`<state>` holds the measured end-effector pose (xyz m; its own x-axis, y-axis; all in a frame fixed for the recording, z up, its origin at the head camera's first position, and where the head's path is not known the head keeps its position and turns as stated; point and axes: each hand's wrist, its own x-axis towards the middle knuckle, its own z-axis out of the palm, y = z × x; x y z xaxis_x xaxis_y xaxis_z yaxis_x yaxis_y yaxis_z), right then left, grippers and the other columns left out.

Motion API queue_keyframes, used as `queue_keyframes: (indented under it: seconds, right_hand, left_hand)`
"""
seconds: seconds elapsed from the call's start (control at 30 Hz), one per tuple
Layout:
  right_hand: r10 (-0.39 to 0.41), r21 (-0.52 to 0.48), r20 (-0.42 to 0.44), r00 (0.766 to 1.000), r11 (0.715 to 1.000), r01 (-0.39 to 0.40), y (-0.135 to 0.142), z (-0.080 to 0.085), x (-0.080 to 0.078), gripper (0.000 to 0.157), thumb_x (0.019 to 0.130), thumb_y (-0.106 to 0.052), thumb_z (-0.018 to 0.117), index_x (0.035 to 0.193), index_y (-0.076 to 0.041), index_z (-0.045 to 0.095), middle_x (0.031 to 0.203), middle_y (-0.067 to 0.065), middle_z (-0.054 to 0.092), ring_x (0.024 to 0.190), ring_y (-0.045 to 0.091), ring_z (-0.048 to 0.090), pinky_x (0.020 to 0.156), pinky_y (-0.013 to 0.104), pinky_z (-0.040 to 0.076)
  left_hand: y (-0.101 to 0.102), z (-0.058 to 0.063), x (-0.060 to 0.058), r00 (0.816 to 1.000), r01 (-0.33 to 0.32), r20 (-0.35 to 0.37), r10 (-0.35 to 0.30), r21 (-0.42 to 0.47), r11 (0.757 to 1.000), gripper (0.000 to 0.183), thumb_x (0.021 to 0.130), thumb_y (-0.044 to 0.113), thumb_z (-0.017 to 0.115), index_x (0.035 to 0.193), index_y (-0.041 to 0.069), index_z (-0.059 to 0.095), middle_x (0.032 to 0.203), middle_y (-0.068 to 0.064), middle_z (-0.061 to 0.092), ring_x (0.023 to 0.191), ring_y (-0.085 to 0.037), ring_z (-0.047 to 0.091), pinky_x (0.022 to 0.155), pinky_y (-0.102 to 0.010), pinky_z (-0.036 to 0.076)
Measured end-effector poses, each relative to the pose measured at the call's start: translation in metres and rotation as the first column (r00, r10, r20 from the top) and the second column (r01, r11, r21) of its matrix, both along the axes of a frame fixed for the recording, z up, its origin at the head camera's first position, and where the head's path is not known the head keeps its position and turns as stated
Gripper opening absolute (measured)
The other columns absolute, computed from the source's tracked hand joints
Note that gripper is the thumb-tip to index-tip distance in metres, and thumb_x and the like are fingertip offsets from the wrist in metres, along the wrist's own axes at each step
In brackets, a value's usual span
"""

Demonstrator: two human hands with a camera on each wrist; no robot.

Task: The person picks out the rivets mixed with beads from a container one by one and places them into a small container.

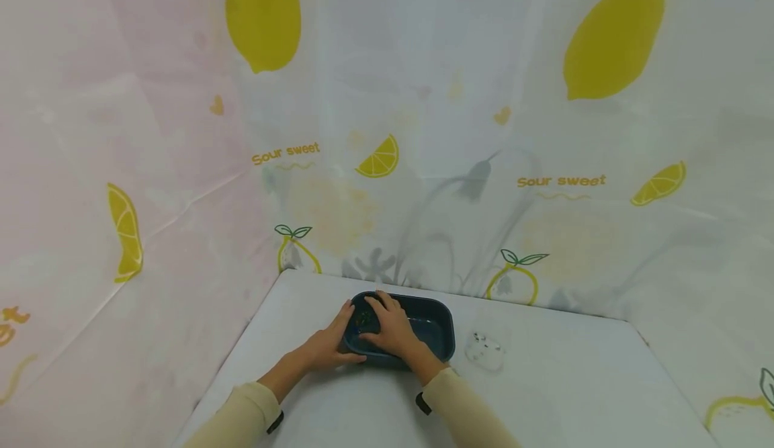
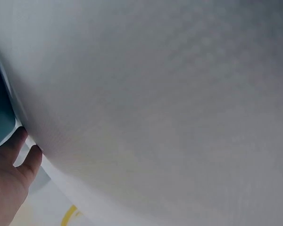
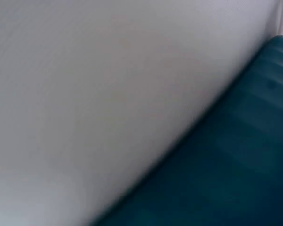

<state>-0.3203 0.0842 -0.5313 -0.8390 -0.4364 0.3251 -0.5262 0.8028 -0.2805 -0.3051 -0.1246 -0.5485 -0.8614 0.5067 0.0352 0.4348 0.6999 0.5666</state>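
A dark blue rectangular dish (image 1: 432, 330) with rounded corners stands on the white table in the head view. Around its near left corner lies my left hand (image 1: 326, 347), fingers along the left side and thumb along the front wall. My right hand (image 1: 393, 330) reaches over the front rim into the left half, thumb and fingers spread apart. Between them shows a small cluster of dark green and brownish bits (image 1: 363, 318), too small to identify. The left wrist view catches two fingertips (image 2: 32, 162) by the dish; the right wrist view has only the dish's ribbed outside (image 3: 236, 155).
Right of the dish lies a small clear plastic piece (image 1: 486, 352) with dark and pale spots, perhaps a packet. The white table (image 1: 562, 374) meets a lemon-printed curtain (image 1: 423, 119) at the back and along both sides.
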Motion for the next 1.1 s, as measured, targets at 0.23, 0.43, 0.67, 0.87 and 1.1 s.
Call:
queue_keyframes:
  seconds: [0.23,0.43,0.67,0.87,1.1]
  right_hand:
    - [0.059,-0.134,0.120,0.991,0.990,-0.042,-0.014,-0.002,-0.007,0.053,0.081,-0.025,0.082,0.125,-0.003,0.063,0.121,0.012,0.066,0.113,0.029,0.062,0.097,0.043,0.050]
    - [0.052,-0.132,0.117,0.992,0.991,-0.036,-0.022,-0.008,-0.016,0.036,0.081,-0.020,0.082,0.110,-0.003,0.071,0.104,0.010,0.072,0.098,0.024,0.067,0.088,0.036,0.053]
    - [0.037,-0.203,0.260,0.965,0.979,0.017,-0.026,-0.009,-0.018,0.022,0.081,-0.012,0.081,0.100,-0.004,0.074,0.093,0.007,0.074,0.084,0.019,0.069,0.074,0.027,0.055]
    - [0.031,-0.215,0.330,0.943,0.976,0.044,-0.026,-0.010,-0.020,0.020,0.079,-0.007,0.081,0.098,-0.003,0.075,0.093,0.009,0.076,0.086,0.021,0.072,0.076,0.030,0.057]
    - [-0.019,-0.181,0.357,0.934,0.979,0.089,-0.024,-0.015,-0.020,0.012,0.080,-0.012,0.081,0.089,-0.006,0.076,0.087,0.006,0.076,0.085,0.021,0.070,0.077,0.035,0.056]
  left_hand:
    - [-0.001,0.001,0.003,1.000,-0.006,-0.012,0.006,0.018,1.000,0.115,0.082,0.065,0.068,0.160,0.011,0.004,0.168,-0.009,0.003,0.117,-0.041,0.060,0.096,-0.057,0.047]
    - [-0.002,0.000,0.002,1.000,0.007,-0.027,-0.006,0.017,1.000,0.113,0.083,0.065,0.067,0.160,0.011,0.004,0.168,-0.009,0.001,0.120,-0.040,0.058,0.097,-0.059,0.045]
    - [-0.003,0.000,0.002,1.000,0.003,-0.023,-0.003,0.007,1.000,0.115,0.083,0.067,0.066,0.160,0.011,0.002,0.168,-0.009,0.000,0.120,-0.038,0.058,0.097,-0.059,0.045]
    - [-0.003,0.002,0.003,1.000,0.001,-0.021,-0.001,0.019,1.000,0.115,0.083,0.063,0.069,0.160,0.012,0.001,0.168,-0.009,0.001,0.122,-0.037,0.057,0.097,-0.057,0.046]
    - [0.000,-0.003,0.001,1.000,0.005,-0.021,-0.005,0.019,1.000,0.116,0.082,0.064,0.069,0.160,0.012,0.001,0.168,-0.011,0.001,0.123,-0.036,0.057,0.096,-0.058,0.046]
